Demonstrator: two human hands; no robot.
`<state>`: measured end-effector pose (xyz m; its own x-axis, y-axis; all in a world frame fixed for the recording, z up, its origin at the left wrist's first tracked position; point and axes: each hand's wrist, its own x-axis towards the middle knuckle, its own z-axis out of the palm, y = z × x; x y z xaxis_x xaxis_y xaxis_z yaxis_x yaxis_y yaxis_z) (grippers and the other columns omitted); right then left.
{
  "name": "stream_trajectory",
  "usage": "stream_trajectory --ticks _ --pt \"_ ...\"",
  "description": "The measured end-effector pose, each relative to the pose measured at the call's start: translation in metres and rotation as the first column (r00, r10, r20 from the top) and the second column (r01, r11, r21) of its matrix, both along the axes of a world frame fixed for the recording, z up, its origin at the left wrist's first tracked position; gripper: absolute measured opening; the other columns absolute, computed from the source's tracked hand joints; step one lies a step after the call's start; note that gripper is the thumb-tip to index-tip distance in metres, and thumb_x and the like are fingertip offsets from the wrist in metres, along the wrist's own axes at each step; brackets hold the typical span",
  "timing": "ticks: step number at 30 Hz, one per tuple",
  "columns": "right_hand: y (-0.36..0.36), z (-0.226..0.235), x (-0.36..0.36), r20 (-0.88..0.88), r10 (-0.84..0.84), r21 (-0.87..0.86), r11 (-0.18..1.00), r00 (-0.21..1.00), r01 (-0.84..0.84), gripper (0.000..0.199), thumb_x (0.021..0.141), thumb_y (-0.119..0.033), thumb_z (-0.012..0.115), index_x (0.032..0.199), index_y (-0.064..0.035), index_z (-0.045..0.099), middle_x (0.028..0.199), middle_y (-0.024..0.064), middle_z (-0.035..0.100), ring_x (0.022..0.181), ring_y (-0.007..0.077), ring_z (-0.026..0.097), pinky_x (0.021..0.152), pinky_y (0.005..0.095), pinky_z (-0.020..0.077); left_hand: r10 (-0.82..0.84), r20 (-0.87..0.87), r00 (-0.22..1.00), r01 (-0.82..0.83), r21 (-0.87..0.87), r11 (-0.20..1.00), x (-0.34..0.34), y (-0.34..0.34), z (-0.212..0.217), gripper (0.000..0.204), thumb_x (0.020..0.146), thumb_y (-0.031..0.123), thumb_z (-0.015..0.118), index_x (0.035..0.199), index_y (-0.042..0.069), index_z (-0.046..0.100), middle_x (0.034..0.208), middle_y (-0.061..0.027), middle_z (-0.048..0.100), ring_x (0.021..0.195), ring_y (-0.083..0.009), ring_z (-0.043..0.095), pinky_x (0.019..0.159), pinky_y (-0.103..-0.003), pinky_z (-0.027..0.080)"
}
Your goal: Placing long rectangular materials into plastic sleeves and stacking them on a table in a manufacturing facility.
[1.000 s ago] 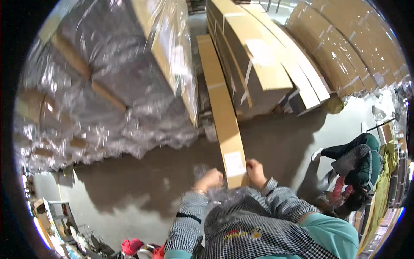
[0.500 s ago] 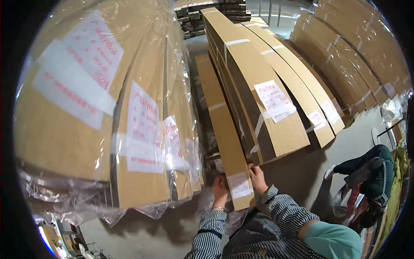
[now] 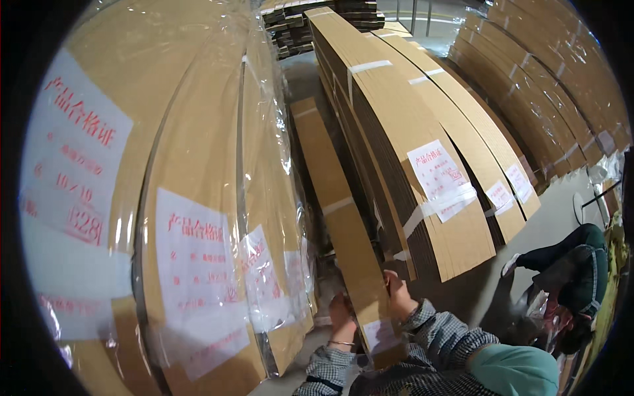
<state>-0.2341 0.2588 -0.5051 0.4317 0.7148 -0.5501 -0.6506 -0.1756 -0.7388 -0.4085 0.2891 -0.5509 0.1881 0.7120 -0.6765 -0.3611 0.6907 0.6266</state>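
A long, narrow bundle of brown cardboard strips (image 3: pixel 350 228) lies between two tall rows of cardboard, its near end reaching my body. White tape crosses it partway along, and a white paper label (image 3: pixel 381 335) sits near its close end. My left hand (image 3: pixel 341 313) grips the bundle's left edge; its fingertips are partly hidden in shadow. Gripping the right edge is my right hand (image 3: pixel 399 296), fingers curled at the side. Just right of the bundle stands a taller stack of long cardboard sheets (image 3: pixel 396 112), strapped with white tape and labelled.
On the left rises a tall cardboard stack (image 3: pixel 191 145) wrapped in clear film. More film-wrapped cardboard (image 3: pixel 528 86) stands at the far right. Dark stacked pieces (image 3: pixel 297 30) are at the back. Another person (image 3: pixel 571 277) bends down at the lower right, near a metal stand (image 3: pixel 588 204).
The narrow bundle has slid closer to me, its far end farther down the gap. Both hands moved nearer my body with it. My view has shifted closer to the left stack.
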Motion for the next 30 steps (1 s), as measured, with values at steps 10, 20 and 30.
stream_trajectory --ticks 10,20,30 --pt "-0.035 -0.129 0.015 0.362 0.386 -0.387 0.89 0.849 -0.24 0.019 0.098 -0.013 0.062 0.107 0.0035 0.061 0.1 0.0107 0.067 0.096 0.0187 0.064 0.086 0.0324 0.05 -0.259 -0.877 0.406 0.706 0.12 0.698 -0.004 -0.006 -0.053 0.059 0.085 0.035 0.068 0.13 0.0 0.055 0.081 -0.0262 0.069 0.074 -0.0466 0.066 0.067 -0.051 0.054" --pt "-0.108 0.088 -0.022 0.252 0.141 0.311 0.925 0.957 -0.218 0.015 0.1 -0.006 0.059 0.114 -0.0024 0.055 0.097 0.0015 0.063 0.089 0.0077 0.058 0.079 0.0244 0.0486 0.161 -0.764 0.625 0.593 0.599 0.539 -0.044 -0.104 0.183 0.071 0.089 0.005 0.057 0.156 0.012 0.032 0.07 -0.0156 0.063 0.059 -0.0287 0.062 0.058 -0.039 0.051" --pt "-0.091 0.192 -0.039 0.604 0.051 0.346 0.882 0.795 -0.319 0.006 0.098 0.0 0.055 0.098 0.0005 0.061 0.077 -0.0001 0.053 0.068 0.0079 0.048 0.062 0.0245 0.041 0.047 -0.808 0.588 0.767 0.575 0.286 -0.113 -0.13 0.276 0.014 0.095 0.013 0.062 0.104 0.004 0.068 0.078 -0.0158 0.069 0.066 -0.0259 0.069 0.06 -0.035 0.051"
